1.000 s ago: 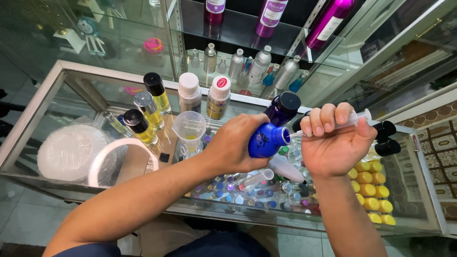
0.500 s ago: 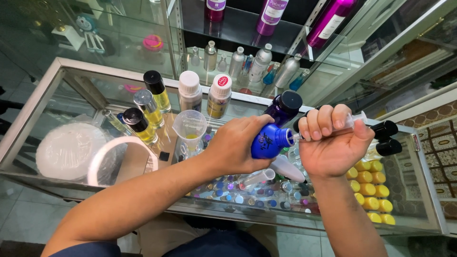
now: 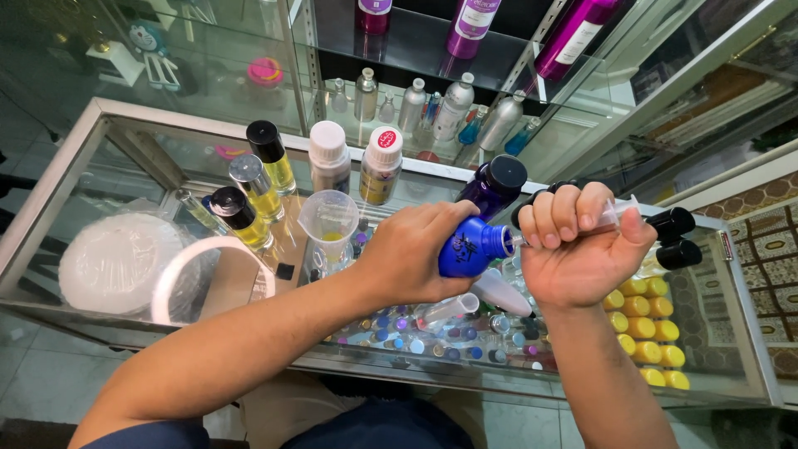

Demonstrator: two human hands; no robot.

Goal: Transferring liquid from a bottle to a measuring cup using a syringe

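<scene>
Blue bottle (image 3: pixel 470 247) tilted sideways in left hand (image 3: pixel 409 254) grip; right hand (image 3: pixel 578 249) fisted round clear syringe (image 3: pixel 611 214).

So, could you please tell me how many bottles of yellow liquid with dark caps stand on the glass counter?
3, clustered left of the measuring cup: the rear bottle, the middle bottle and the front bottle. Others may be hidden behind the arms.

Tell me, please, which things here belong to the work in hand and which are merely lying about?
In use: small blue bottle in left hand; syringe in right hand, tip at the bottle's mouth.

Lying about: measuring cup, yellow oil bottles, white-capped bottles, dark blue bottle, glass counter.
</scene>
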